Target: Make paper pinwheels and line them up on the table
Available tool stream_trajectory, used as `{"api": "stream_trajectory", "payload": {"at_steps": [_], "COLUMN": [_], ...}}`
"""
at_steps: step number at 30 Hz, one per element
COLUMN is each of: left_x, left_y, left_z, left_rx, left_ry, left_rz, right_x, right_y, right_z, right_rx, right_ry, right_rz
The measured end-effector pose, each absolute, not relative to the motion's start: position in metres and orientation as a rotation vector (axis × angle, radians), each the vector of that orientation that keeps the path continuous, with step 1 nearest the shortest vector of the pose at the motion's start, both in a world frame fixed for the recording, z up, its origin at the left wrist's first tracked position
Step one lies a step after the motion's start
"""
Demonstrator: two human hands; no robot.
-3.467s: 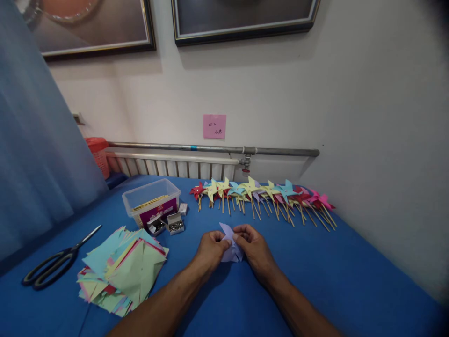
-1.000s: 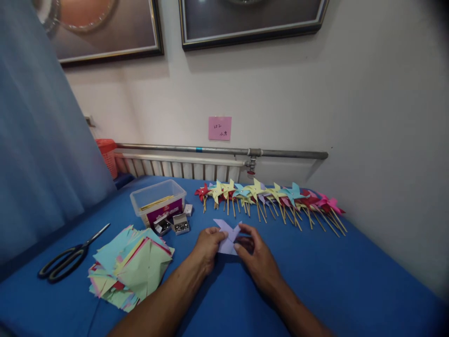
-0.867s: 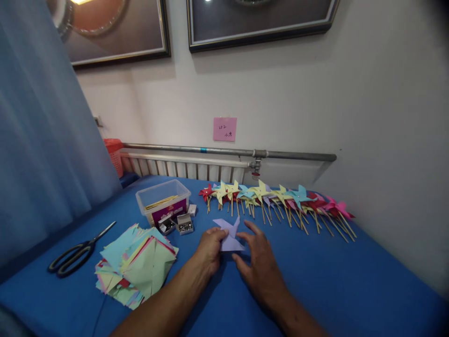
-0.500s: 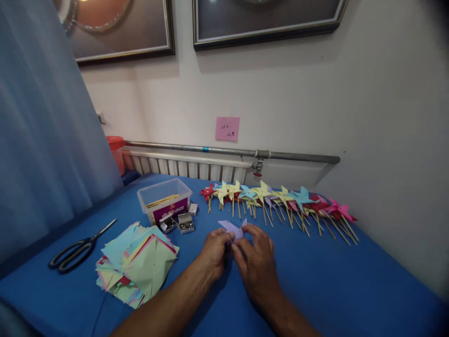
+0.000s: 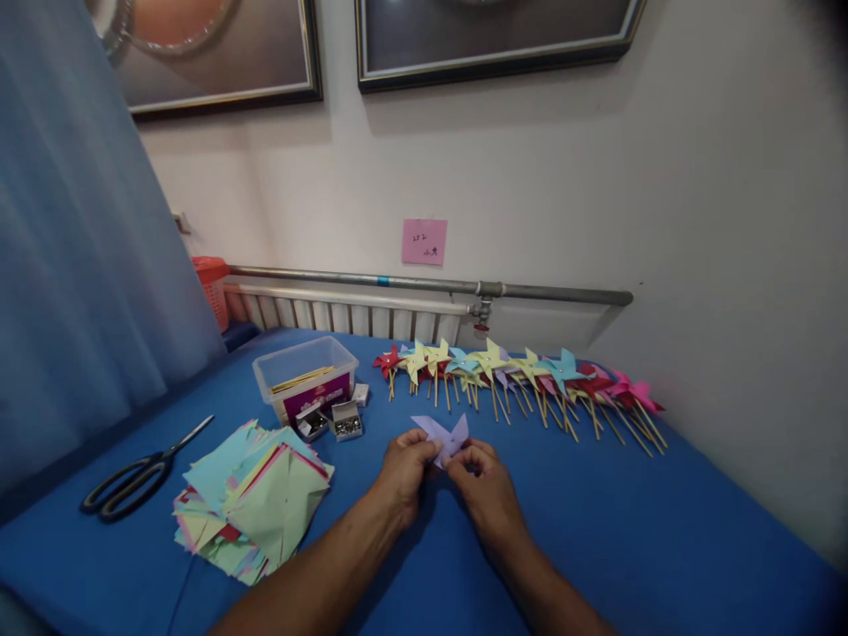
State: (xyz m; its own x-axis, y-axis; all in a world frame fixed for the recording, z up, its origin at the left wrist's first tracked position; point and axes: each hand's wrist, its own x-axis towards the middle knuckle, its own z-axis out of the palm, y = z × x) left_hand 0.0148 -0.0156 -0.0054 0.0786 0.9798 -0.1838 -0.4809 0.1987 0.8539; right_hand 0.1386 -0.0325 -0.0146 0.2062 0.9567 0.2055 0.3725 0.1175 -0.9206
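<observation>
My left hand (image 5: 402, 466) and my right hand (image 5: 482, 484) meet at the middle of the blue table (image 5: 662, 530). Both pinch a lilac paper pinwheel head (image 5: 442, 435), whose folded tips stick up beyond the fingers. The fingers of each hand are curled together on the paper. A pile of cut coloured paper squares (image 5: 255, 499) lies to the left of my left forearm.
A row of finished pinwheels on sticks (image 5: 523, 380) lies along the far edge. A clear plastic box with sticks (image 5: 308, 378) and two small boxes of pins (image 5: 335, 421) stand at left centre. Black scissors (image 5: 136, 481) lie far left. Wall and radiator behind.
My right hand, which lay flat and open beside the paper a second ago, has come back and closed on it. Both hands now pinch the lilac paper together.
</observation>
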Motion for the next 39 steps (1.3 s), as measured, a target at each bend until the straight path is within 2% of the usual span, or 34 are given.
{"api": "stream_trajectory", "payload": {"at_steps": [23,31,39], "left_x": [0.0191,0.0203,0.0188], "left_y": [-0.0149,-0.0175,-0.0173], "left_z": [-0.006,-0.0037,-0.0061], "left_rx": [0.837,0.79,0.83], "left_ry": [1.01,0.967,0.941], "left_rz": [1.272,1.237,1.195], "right_x": [0.1388,0.1421,0.1395], "right_y": [-0.0327,-0.0285,-0.0312], "right_z": [-0.0095,-0.0144,-0.0105], "right_rx": [-1.527,-1.187,-1.2], "right_ry": [-1.35,-1.156,-1.117], "right_rz": [0.696,1.109,1.107]}}
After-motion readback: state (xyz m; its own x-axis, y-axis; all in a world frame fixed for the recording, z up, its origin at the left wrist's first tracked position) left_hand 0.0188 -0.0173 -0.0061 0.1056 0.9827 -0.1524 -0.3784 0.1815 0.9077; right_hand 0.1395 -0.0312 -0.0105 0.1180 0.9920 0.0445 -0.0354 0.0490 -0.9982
